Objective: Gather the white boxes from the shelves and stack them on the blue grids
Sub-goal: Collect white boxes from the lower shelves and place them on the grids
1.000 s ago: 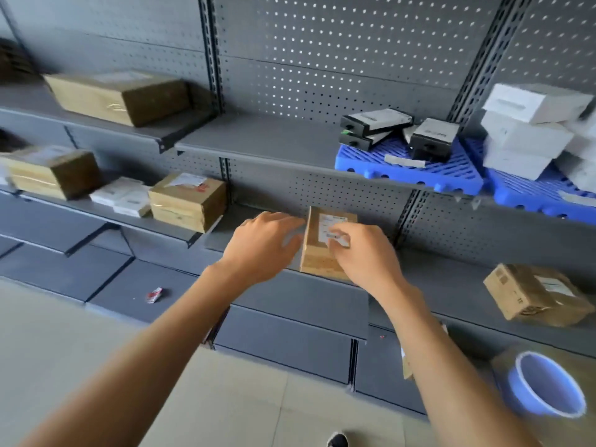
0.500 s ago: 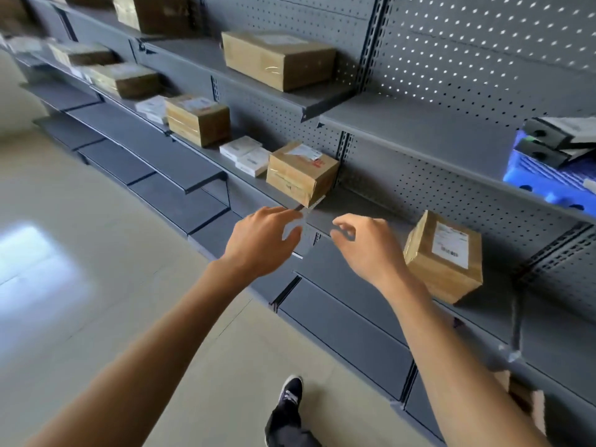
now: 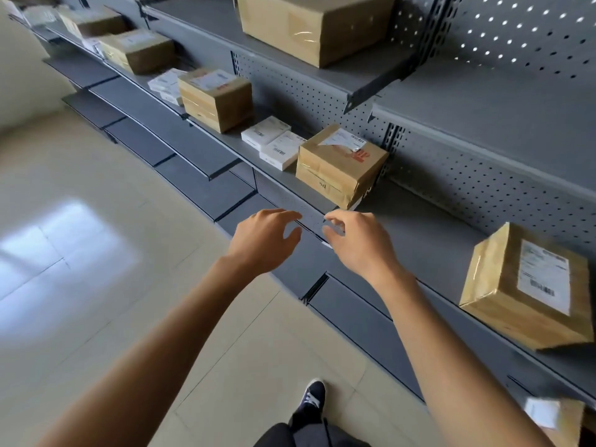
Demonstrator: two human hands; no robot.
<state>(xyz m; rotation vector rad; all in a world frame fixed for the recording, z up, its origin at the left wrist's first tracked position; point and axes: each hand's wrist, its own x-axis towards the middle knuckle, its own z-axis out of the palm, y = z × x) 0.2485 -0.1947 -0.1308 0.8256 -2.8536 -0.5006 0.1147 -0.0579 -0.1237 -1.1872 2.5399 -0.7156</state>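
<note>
- Grip: both hands empty. My left hand (image 3: 266, 237) has fingers loosely spread; my right hand (image 3: 356, 241) has fingers loosely curled round nothing. They hang close together, apart from each other, over the front edge of the middle shelf (image 3: 429, 227).
- Why held so: I judge them readied as a pair to lift flat packs from two sides.
- Task item: two white boxes (image 3: 274, 141) lie flat on the middle shelf, touching one another, beyond my hands and to the left. More white boxes (image 3: 166, 83) lie farther along the same shelf.
- Destination: blue grids not in view.
- In the way: a brown parcel with a torn label (image 3: 338, 164) stands just beside the near white pair, on their right, between them and my right hand. I would come in from the front or left.
- Other stock: a brown carton (image 3: 216, 98) left of the pair; a tilted labelled parcel (image 3: 525, 288) well to the right; a large carton (image 3: 317, 24) on the upper shelf.
</note>
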